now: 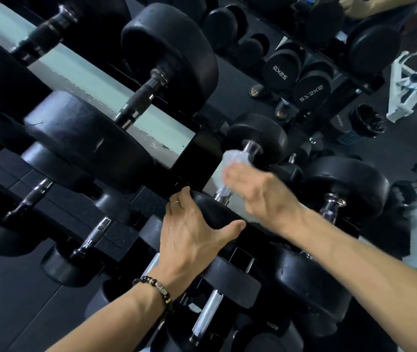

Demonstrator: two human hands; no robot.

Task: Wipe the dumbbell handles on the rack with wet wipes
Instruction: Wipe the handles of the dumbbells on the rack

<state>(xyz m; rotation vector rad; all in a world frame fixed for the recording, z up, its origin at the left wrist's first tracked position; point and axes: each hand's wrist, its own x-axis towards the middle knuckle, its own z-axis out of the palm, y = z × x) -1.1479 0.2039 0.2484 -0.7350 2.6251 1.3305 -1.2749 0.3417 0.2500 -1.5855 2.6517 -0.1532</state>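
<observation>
My right grip (pixel 258 189), near the middle of the frame, curls around a white wet wipe (pixel 233 158) pressed on the chrome dumbbell handle (pixel 249 148). My left grip (pixel 194 229) is spread wide, thumb and fingers resting on the near black head (pixel 215 212) of this dumbbell. Neighbouring dumbbells on the rack (pixel 197 158) stand close on both sides.
</observation>
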